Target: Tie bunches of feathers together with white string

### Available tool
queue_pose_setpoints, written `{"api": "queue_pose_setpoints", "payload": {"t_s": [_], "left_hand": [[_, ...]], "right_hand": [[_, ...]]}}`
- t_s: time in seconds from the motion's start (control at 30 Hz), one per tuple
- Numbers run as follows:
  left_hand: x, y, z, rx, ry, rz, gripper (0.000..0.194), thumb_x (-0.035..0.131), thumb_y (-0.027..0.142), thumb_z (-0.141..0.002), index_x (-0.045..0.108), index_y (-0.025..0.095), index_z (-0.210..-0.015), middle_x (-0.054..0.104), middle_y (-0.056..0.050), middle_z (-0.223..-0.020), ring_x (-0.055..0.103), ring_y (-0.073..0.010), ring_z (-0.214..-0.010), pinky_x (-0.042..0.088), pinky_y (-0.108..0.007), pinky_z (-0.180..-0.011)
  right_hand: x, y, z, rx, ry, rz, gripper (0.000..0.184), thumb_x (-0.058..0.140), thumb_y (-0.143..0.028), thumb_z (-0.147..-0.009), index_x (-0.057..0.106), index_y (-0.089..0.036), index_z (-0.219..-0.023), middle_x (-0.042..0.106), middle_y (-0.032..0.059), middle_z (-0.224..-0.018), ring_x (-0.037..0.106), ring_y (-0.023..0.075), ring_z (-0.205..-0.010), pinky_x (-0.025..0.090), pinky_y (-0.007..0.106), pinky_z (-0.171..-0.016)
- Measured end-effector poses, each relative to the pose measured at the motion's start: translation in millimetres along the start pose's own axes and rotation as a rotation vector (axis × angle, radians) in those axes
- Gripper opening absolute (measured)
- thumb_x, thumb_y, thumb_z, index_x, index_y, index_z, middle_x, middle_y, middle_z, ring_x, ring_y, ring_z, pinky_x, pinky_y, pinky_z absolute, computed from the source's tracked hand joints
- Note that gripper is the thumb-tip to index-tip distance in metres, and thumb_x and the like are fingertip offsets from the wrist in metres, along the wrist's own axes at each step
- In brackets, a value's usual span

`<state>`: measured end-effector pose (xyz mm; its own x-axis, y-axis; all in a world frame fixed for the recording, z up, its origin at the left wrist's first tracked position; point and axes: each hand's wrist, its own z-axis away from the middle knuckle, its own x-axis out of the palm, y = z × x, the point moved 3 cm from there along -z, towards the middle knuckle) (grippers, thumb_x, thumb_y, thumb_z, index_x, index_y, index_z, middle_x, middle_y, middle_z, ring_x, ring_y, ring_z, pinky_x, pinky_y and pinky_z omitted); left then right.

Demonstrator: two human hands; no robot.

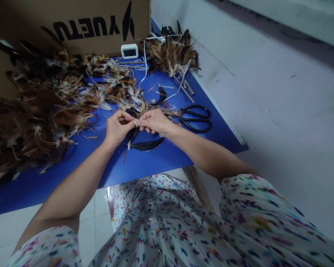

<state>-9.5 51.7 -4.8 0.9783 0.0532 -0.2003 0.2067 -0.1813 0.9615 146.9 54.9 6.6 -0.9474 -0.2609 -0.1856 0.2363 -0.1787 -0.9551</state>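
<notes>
Over the blue table (122, 168), my left hand (119, 127) and my right hand (155, 121) meet with fingertips almost touching. Both are closed in a pinch on a small whitish tuft, which looks like the quill end of a feather (136, 122). My fingers hide most of it. Just below my hands lies a black feather (147, 144), with a few thin brown ones beside it. Scissors (195, 118) with large black handles rest right of my right hand, their blades partly covered by loose feathers. Another dark curved feather (161, 95) lies beyond my hands.
A big heap of brown feathers (39, 111) covers the table's left side. At the back right is a feather bundle (169, 53) with thin sticks (185, 87) and white string (145, 59). A small white digital clock (129, 51) stands before a cardboard box (100, 22). A wall (253, 74) borders the right.
</notes>
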Motion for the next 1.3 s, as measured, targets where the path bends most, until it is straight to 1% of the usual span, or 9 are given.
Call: {"api": "queue_pose_setpoints", "payload": {"t_s": [0.2,0.43,0.57,0.67,0.77,0.87,0.97,1.17,1.3], "left_hand": [[0.3,4.0,0.6,0.01,0.01,-0.06,0.027,0.079,0.024,-0.06,0.056,0.018,-0.072,0.068,-0.001,-0.071,0.069,-0.0161,-0.071,0.054,-0.027,-0.07],[0.6,10.7,2.5,0.026,0.015,-0.125,0.025,0.079,0.026,-0.062,0.056,0.019,-0.07,0.069,0.0,-0.07,0.068,-0.0156,-0.071,0.054,-0.026,-0.07],[1.1,13.8,4.7,0.104,-0.012,-0.155,0.02,0.076,0.024,-0.065,0.058,0.018,-0.072,0.07,-0.001,-0.072,0.069,-0.0149,-0.07,0.055,-0.026,-0.071],[1.4,13.2,5.3,0.171,-0.021,-0.168,0.016,0.073,0.021,-0.066,0.059,0.018,-0.072,0.071,0.0,-0.072,0.069,-0.0142,-0.069,0.055,-0.025,-0.068],[1.7,11.7,5.0,0.208,-0.019,-0.171,0.014,0.071,0.02,-0.066,0.058,0.018,-0.071,0.071,0.0,-0.07,0.068,-0.0141,-0.066,0.054,-0.025,-0.065],[1.8,11.7,4.7,0.237,-0.01,-0.169,0.013,0.071,0.02,-0.066,0.059,0.018,-0.07,0.071,0.0,-0.069,0.068,-0.0141,-0.063,0.054,-0.024,-0.062],[1.4,10.8,3.8,0.237,-0.007,-0.15,0.014,0.072,0.021,-0.065,0.059,0.018,-0.07,0.071,0.0,-0.068,0.069,-0.0141,-0.063,0.055,-0.024,-0.061],[0.1,5.1,0.5,0.181,0.005,-0.112,0.023,0.078,0.026,-0.063,0.058,0.018,-0.072,0.072,-0.002,-0.071,0.07,-0.0152,-0.066,0.056,-0.026,-0.065],[0.2,6.5,0.4,0.194,-0.003,-0.076,0.024,0.078,0.027,-0.064,0.057,0.018,-0.072,0.072,-0.002,-0.071,0.07,-0.0152,-0.066,0.057,-0.026,-0.065]], "right_hand": [[4.1,1.3,-0.9,-0.075,0.052,0.1,0.021,0.07,-0.024,-0.077,0.061,-0.013,-0.062,0.06,-0.0025,-0.05,0.044,0.003,-0.035,0.03,0.014,-0.033],[3.9,0.6,-1.5,-0.074,0.048,0.114,0.02,0.069,-0.025,-0.078,0.059,-0.014,-0.064,0.056,-0.0045,-0.049,0.044,0.0032,-0.036,0.03,0.015,-0.035],[3.9,0.3,-1.4,-0.08,0.025,0.108,0.02,0.067,-0.023,-0.078,0.057,-0.015,-0.063,0.055,-0.0046,-0.048,0.044,0.0036,-0.036,0.028,0.015,-0.034],[4.0,1.7,-1.7,-0.104,0.015,0.107,0.019,0.067,-0.022,-0.077,0.057,-0.015,-0.063,0.055,-0.0048,-0.048,0.044,0.0035,-0.036,0.028,0.015,-0.034],[4.2,3.6,-2.8,-0.145,0.008,0.102,0.017,0.067,-0.021,-0.077,0.057,-0.014,-0.064,0.055,-0.0052,-0.049,0.045,0.0034,-0.037,0.03,0.015,-0.036],[4.4,4.6,-3.0,-0.15,0.002,0.092,0.017,0.067,-0.02,-0.077,0.056,-0.015,-0.065,0.055,-0.0056,-0.049,0.045,0.0033,-0.037,0.03,0.015,-0.036],[4.0,1.9,-0.8,-0.134,-0.01,0.065,0.016,0.066,-0.017,-0.078,0.056,-0.015,-0.066,0.055,-0.0063,-0.049,0.044,0.0026,-0.037,0.03,0.014,-0.036],[1.2,-7.4,5.5,-0.096,-0.039,0.056,0.013,0.066,-0.013,-0.078,0.058,-0.014,-0.068,0.057,-0.0061,-0.05,0.045,0.0026,-0.037,0.029,0.014,-0.033],[0.5,-7.6,4.9,-0.101,-0.036,0.042,0.012,0.066,-0.01,-0.077,0.058,-0.014,-0.069,0.06,-0.0051,-0.053,0.046,0.0025,-0.038,0.029,0.013,-0.033]]}}
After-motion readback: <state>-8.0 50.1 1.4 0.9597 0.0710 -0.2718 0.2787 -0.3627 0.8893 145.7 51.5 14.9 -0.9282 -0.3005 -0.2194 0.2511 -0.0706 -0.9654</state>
